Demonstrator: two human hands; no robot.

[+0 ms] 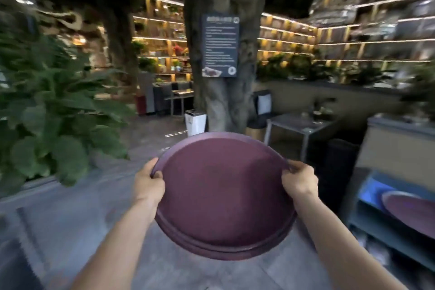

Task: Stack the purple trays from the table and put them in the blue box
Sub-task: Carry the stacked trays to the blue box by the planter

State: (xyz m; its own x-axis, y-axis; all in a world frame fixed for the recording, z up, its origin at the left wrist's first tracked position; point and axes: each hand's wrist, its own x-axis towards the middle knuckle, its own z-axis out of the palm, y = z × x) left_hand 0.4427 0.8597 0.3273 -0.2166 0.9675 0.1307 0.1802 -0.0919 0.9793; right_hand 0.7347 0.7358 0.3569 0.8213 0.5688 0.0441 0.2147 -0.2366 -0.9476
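At chest height, clear of any tabletop, a stack of round purple trays [223,198] is held level above the paved floor [70,231]. Left hand [148,182] is closed on the left rim, right hand [299,179] closed on the right rim, thumbs on top. Lower right, another purple tray [409,212] lies tilted in the blue box [374,189], blurred.
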